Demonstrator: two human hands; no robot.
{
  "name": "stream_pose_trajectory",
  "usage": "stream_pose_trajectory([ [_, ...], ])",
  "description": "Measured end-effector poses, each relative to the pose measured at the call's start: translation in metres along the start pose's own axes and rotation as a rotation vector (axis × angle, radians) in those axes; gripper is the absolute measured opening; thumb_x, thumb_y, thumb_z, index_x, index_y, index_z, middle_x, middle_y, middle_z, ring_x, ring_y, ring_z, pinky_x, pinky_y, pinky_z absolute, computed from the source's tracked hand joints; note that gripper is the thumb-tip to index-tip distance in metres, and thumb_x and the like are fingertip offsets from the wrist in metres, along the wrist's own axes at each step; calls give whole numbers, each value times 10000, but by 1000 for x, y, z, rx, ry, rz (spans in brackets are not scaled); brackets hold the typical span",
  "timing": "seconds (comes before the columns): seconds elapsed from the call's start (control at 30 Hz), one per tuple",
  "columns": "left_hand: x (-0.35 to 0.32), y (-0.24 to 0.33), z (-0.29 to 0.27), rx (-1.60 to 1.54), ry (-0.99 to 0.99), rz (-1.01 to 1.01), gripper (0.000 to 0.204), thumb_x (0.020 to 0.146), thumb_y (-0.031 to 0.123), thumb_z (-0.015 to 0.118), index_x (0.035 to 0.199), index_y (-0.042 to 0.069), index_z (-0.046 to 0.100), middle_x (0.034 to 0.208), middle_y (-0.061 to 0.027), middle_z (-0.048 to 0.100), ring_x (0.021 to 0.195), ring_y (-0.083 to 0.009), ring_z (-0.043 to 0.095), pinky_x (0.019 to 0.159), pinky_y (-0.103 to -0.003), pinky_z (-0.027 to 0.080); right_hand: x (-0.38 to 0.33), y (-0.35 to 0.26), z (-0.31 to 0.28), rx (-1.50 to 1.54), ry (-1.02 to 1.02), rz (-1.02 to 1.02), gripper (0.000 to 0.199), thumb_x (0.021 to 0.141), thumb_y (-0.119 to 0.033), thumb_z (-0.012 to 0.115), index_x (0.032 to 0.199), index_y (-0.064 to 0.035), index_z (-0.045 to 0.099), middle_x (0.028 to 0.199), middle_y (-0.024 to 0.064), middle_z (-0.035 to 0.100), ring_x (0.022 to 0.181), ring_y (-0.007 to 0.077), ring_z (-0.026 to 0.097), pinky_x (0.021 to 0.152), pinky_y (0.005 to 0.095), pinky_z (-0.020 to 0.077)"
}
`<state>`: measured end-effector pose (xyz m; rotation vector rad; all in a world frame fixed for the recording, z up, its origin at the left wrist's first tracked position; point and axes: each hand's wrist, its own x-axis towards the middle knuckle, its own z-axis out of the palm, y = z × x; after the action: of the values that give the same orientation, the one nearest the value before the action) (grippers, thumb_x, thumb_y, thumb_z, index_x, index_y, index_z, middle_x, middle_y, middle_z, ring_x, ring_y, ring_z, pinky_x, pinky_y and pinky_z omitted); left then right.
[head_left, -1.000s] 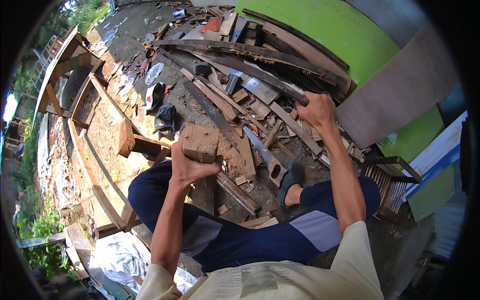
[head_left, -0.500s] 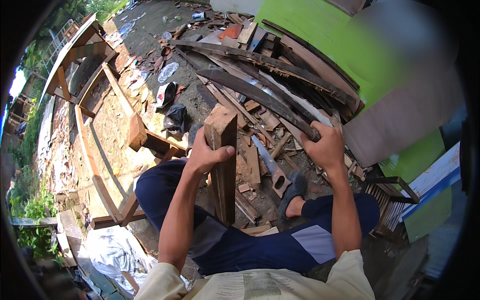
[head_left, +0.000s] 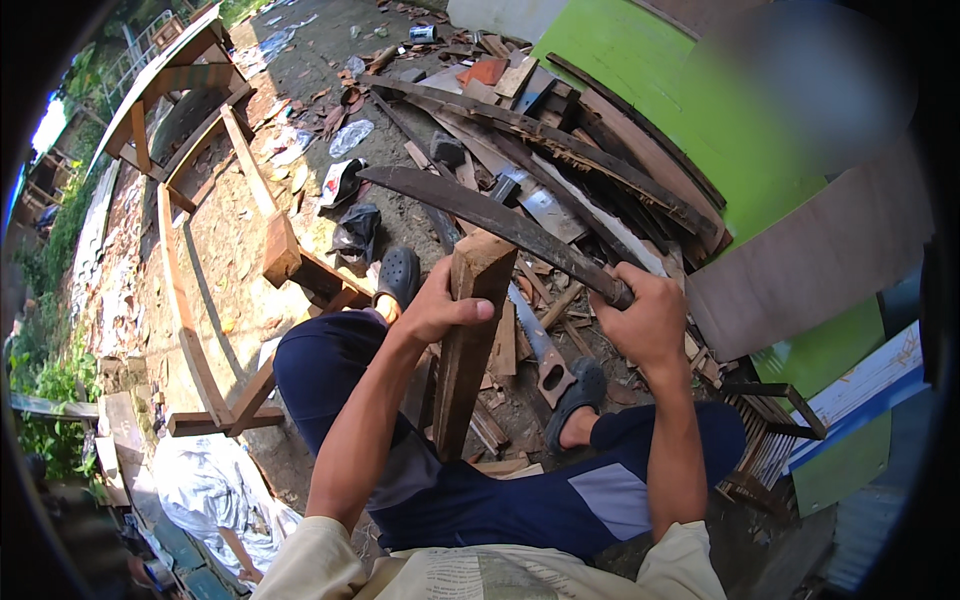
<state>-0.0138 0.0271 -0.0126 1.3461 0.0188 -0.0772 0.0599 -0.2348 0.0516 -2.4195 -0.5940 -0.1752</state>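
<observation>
A wooden beam (head_left: pixel 466 360) stands nearly upright between my legs, its top leaning slightly to the right. My left hand (head_left: pixel 440 308) is wrapped round its upper part, thumb across the near face. In my right hand (head_left: pixel 648 312) is the handle of a machete (head_left: pixel 470 208). Its long dark blade reaches to the left, just beyond the beam's top end in the picture; whether blade and wood touch, I cannot tell. A handsaw (head_left: pixel 543 350) lies on the ground between the beam and my right foot (head_left: pixel 577 415).
A heap of scrap boards (head_left: pixel 600 165) lies ahead, beside green panels (head_left: pixel 640 80). On the left a wooden frame (head_left: pixel 190 310) rests on the ground, with a white cloth (head_left: pixel 215 490) nearer me. A small slatted wooden piece (head_left: pixel 770 420) stands at right.
The machete has shifted left, its blade now close to the beam's top. The beam's upper end has moved a little right with my left hand. My view has shifted slightly.
</observation>
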Motion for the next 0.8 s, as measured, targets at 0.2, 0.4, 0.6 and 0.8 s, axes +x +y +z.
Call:
stream_pose_trajectory([
  [0.2,6,17,25,185,149,103,679,691,217,897,1262,8,594,1090,-32,666,991,-124,621,905,-293,493,3,-11,-2,81,-45,15,190,793,-210,775,815,-40,694,632,156,621,574,331,624,555,385,456],
  [0.4,11,22,38,309,306,213,495,716,145,887,1126,1,649,987,-35,716,894,-108,665,829,-274,533,1,-11,6,57,-18,-81,204,774,-214,792,781,-47,676,678,166,644,634,379,645,581,420,479],
  [0.6,12,12,36,786,497,417,356,669,164,890,940,4,722,880,-116,751,782,-232,737,737,-343,561,-3,-24,23,-8,15,-99,205,706,-229,784,781,-80,665,717,141,667,696,403,661,596,467,500],
  [0.8,10,14,43,760,606,218,331,642,134,884,910,8,734,834,-107,749,760,-221,733,715,-357,567,-1,-29,28,-88,37,-132,223,776,-284,746,818,-77,673,717,147,681,666,390,680,608,498,521],
])
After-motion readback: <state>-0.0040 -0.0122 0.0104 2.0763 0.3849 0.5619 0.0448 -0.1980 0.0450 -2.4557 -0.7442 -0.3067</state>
